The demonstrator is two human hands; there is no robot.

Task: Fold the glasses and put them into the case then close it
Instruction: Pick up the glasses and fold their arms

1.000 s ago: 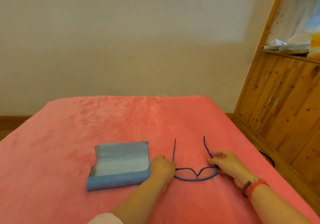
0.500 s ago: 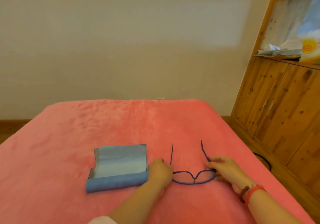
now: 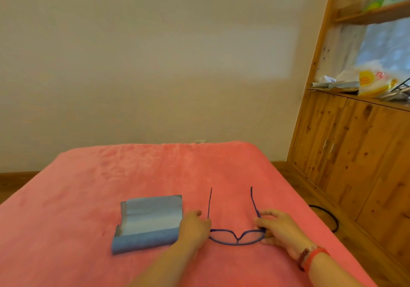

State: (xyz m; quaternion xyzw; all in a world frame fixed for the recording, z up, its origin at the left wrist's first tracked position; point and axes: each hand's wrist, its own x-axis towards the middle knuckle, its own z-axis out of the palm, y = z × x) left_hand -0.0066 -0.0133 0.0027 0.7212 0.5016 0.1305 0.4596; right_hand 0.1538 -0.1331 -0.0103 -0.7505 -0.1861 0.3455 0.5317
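Observation:
Blue thin-framed glasses (image 3: 237, 238) lie unfolded on the pink blanket (image 3: 155, 171), both temples pointing away from me. My left hand (image 3: 194, 226) grips the frame's left corner at the hinge. My right hand (image 3: 276, 226) pinches the right corner, thumb and fingers around the right temple's base. A blue case (image 3: 147, 222) lies open to the left of the glasses, its flap laid back and its pale lining showing. The left hand's wrist is close to the case's right end.
A wooden cabinet (image 3: 355, 153) with shelves and plastic bags (image 3: 372, 82) stands on the right. A black cable loop (image 3: 330, 218) lies on the floor beside the bed's right edge. A plain wall is behind.
The camera has tilted up a little, so everything sits lower in view. Both hands stay at the frame's corners; the glasses remain unfolded.

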